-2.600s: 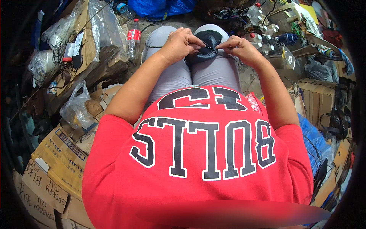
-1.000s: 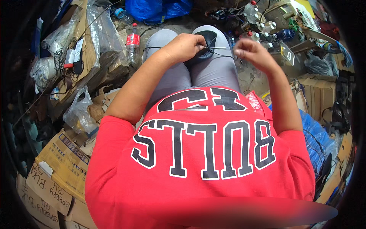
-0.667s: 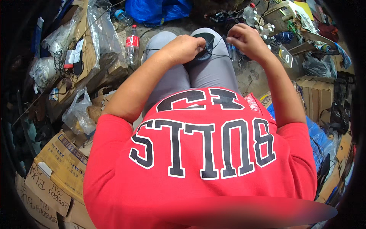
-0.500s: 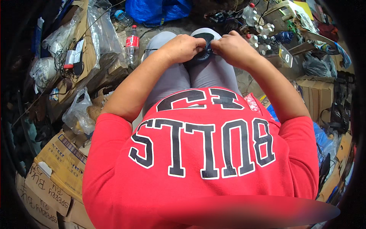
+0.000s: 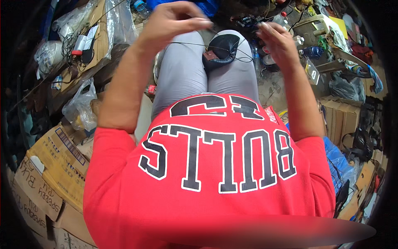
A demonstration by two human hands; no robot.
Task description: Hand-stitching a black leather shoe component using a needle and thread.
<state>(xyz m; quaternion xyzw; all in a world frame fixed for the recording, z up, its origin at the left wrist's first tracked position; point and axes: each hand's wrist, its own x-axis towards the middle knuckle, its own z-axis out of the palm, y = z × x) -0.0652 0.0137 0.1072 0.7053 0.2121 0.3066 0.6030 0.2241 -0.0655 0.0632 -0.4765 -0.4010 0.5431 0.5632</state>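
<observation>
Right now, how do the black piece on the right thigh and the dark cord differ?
The black piece is broad and rounded; the dark cord is thin and line-like. The black piece rests on the right thigh, while the dark cord runs across both thighs. The black piece has a brown patch; none shows on the dark cord. Both look dark.

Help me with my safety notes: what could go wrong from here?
The black piece rests on the right thigh with neither the left hand nor the right hand on it, so a tug might slide it off. Dark thread stretches out on both sides of it and could tangle. Bottles lie close beyond the right hand, so a wide pull might knock one.
</observation>
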